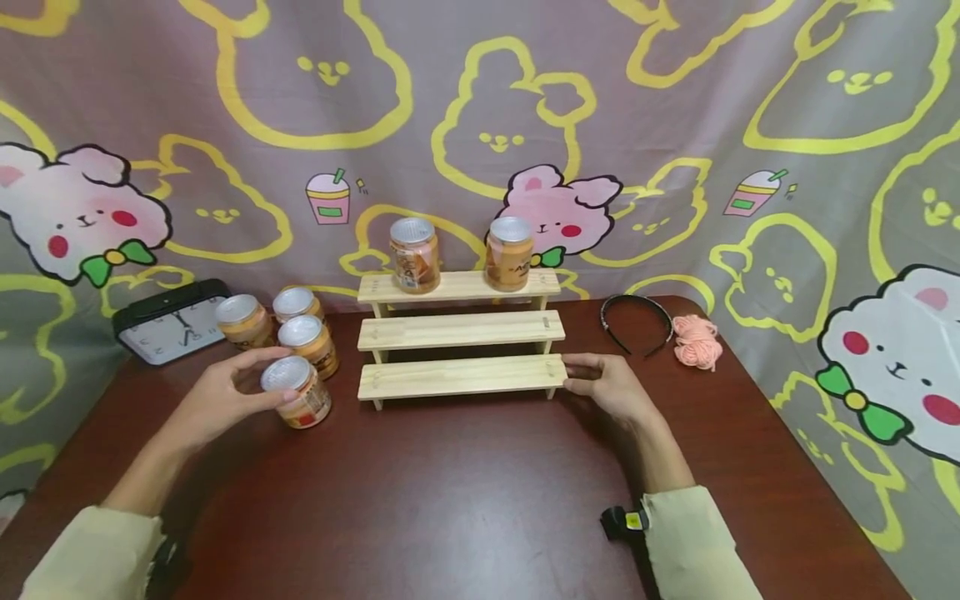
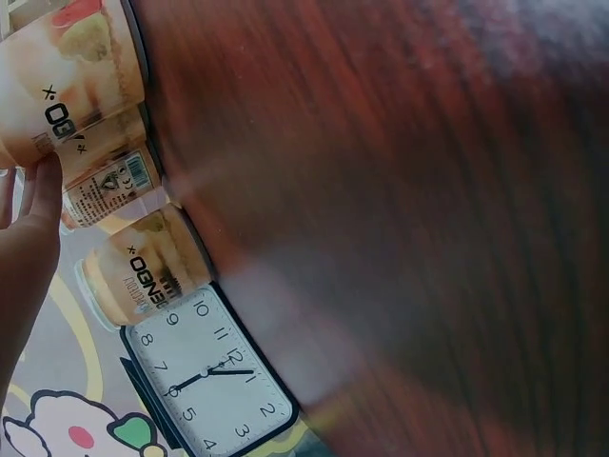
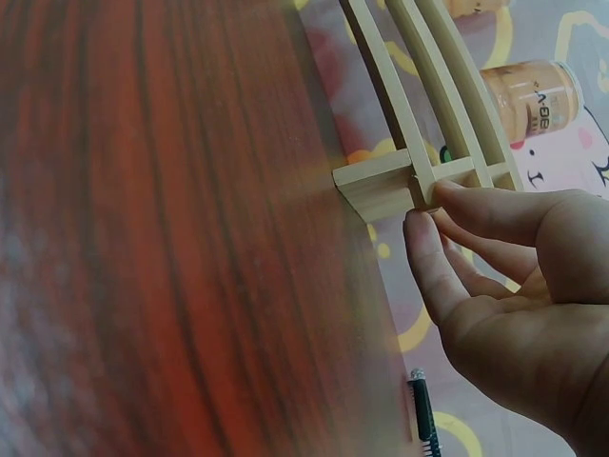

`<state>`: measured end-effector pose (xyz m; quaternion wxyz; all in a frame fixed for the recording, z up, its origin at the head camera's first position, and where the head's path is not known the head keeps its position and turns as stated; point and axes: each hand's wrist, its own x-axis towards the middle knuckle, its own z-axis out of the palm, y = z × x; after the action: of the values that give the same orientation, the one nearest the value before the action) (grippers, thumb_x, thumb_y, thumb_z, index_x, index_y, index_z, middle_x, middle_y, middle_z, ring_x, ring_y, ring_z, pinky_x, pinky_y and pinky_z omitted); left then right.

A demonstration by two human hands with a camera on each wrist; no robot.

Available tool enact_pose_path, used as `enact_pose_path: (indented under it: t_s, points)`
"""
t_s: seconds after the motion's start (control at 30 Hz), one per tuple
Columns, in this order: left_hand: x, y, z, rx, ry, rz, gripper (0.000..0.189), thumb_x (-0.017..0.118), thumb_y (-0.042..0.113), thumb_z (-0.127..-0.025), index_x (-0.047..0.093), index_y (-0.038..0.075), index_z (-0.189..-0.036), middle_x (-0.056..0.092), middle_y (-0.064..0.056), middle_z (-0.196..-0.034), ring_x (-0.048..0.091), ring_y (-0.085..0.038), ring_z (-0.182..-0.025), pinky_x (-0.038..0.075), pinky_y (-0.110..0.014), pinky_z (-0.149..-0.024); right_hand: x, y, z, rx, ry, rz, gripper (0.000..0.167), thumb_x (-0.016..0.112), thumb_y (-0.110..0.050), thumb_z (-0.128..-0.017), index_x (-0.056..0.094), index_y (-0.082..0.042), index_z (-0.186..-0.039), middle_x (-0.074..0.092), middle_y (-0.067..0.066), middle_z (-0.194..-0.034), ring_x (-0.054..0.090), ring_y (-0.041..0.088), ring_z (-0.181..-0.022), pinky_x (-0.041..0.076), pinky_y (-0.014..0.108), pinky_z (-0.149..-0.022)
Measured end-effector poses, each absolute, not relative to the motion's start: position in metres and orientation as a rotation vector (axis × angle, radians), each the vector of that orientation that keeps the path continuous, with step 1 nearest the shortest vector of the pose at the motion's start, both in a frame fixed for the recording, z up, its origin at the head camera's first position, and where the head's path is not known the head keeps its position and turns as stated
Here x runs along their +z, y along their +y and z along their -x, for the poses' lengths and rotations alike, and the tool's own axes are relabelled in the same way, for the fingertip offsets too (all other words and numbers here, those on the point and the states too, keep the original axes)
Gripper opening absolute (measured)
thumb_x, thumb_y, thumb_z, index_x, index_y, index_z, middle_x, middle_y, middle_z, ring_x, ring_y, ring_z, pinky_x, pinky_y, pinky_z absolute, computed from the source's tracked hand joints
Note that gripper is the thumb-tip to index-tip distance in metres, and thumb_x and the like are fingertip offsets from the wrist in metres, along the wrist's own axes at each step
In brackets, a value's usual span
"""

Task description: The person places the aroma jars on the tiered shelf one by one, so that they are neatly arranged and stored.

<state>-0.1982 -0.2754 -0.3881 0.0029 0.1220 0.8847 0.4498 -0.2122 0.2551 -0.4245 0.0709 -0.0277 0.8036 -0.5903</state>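
Observation:
My left hand (image 1: 225,392) has its thumb and fingers round the upper part of the nearest can (image 1: 306,410), an orange-labelled can with a silver lid standing on the table. Close behind it are three similar cans, among them one (image 1: 321,354) right at its back. In the left wrist view the fingers (image 2: 44,190) lie at the lid end of the can. With the right hand (image 1: 611,390) I pinch the right end of the lowest board of a three-step wooden rack (image 1: 461,377). Two more cans, a left one (image 1: 416,262) and a right one (image 1: 510,260), stand on its top step.
A white-faced clock (image 1: 172,325) leans at the back left, beside the cans. Right of the rack lie a black headband (image 1: 603,317) and a ball of peach yarn (image 1: 697,342). A patterned curtain (image 1: 645,108) hangs behind the brown table (image 1: 465,492).

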Motion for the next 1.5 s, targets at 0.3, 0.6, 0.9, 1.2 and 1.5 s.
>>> enact_pose_path:
  t_s: [0.3,0.6,0.9,1.2,1.5]
  points:
    - [-0.387,-0.275,0.200,1.339,2.783,-0.348,0.070,0.083,0.025,-0.088,0.051,0.000,-0.145,0.056,-0.025,-0.136,0.058,-0.011,-0.112,0.046,-0.009,-0.082,-0.423,0.254,0.214,-1.756,2.427,0.061,0.046,0.070,0.005,-0.092,0.057,0.011,-0.136,0.064,0.029,-0.125,0.065,0.019,-0.105,0.055,0.023,-0.078]
    - [-0.389,-0.275,0.202,1.331,2.798,-0.323,0.070,0.083,0.026,-0.087,0.051,-0.002,-0.144,0.057,-0.026,-0.134,0.058,-0.016,-0.114,0.047,-0.010,-0.080,-0.421,0.254,0.215,-1.751,2.427,0.053,0.047,0.070,0.005,-0.091,0.057,0.011,-0.136,0.064,0.029,-0.126,0.064,0.024,-0.110,0.054,0.022,-0.077]
    - [-0.387,-0.273,0.201,1.306,2.798,-0.295,0.067,0.084,0.028,-0.087,0.057,-0.001,-0.140,0.061,-0.026,-0.131,0.062,-0.031,-0.113,0.051,-0.015,-0.076,-0.420,0.254,0.214,-1.757,2.406,0.045,0.047,0.069,0.006,-0.091,0.056,0.011,-0.136,0.063,0.029,-0.126,0.064,0.020,-0.108,0.055,0.024,-0.077]
    - [-0.388,-0.271,0.203,1.290,2.790,-0.298,0.065,0.085,0.029,-0.085,0.060,0.001,-0.138,0.065,-0.023,-0.126,0.065,-0.021,-0.105,0.053,-0.018,-0.075,-0.423,0.254,0.212,-1.756,2.403,0.033,0.047,0.070,0.004,-0.092,0.056,0.011,-0.136,0.064,0.029,-0.125,0.065,0.013,-0.096,0.055,0.028,-0.071]
    - [-0.377,-0.263,0.200,1.293,2.831,-0.297,0.068,0.086,0.032,-0.083,0.061,0.000,-0.138,0.065,-0.023,-0.126,0.065,-0.017,-0.104,0.053,-0.018,-0.074,-0.422,0.254,0.211,-1.772,2.402,0.057,0.047,0.069,0.006,-0.091,0.056,0.013,-0.136,0.063,0.031,-0.126,0.066,0.016,-0.101,0.055,0.025,-0.077]
